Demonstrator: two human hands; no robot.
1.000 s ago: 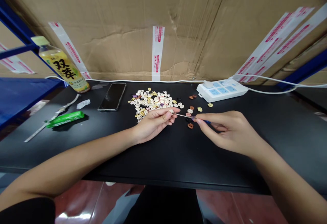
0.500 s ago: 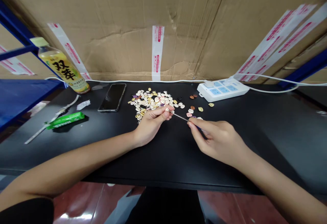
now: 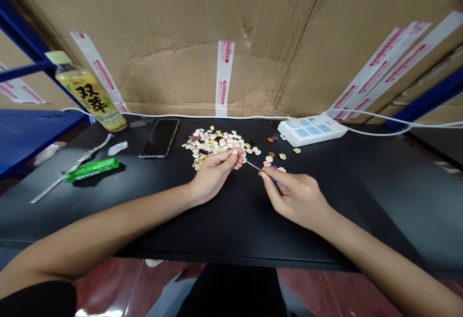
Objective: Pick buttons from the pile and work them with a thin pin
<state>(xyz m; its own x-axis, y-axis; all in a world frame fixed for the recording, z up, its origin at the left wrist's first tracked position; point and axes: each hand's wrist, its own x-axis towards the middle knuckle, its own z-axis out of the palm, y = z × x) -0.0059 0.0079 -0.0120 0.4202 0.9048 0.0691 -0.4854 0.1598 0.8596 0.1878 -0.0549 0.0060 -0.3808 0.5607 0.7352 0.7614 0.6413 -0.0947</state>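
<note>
My left hand [image 3: 215, 174] pinches a small whitish piece [image 3: 235, 153] between thumb and fingertips, just in front of a loose pile of button-like pieces [image 3: 217, 141]. In my right hand [image 3: 294, 194] is a slim tool with a thin metal shaft [image 3: 252, 164] and a blue handle, mostly covered by the fingers. The shaft points left, and its tip meets the whitish piece; whether it enters a hole there I cannot tell. Most pieces in the pile are white or cream, with some yellow, pink, purple and black ones.
Several brown, yellow and pink pieces [image 3: 282, 157] lie right of the pile, before a white power strip [image 3: 313, 131]. A phone [image 3: 159, 138], a drink bottle [image 3: 92, 97], a green packet [image 3: 92, 170] and a wristwatch [image 3: 85, 157] are on the left. Cardboard [image 3: 173, 42] backs the black table.
My right hand has shifted slightly left, toward my left hand, with the tool. My left hand stays almost in place, still holding the whitish piece. The camera view has turned a little.
</note>
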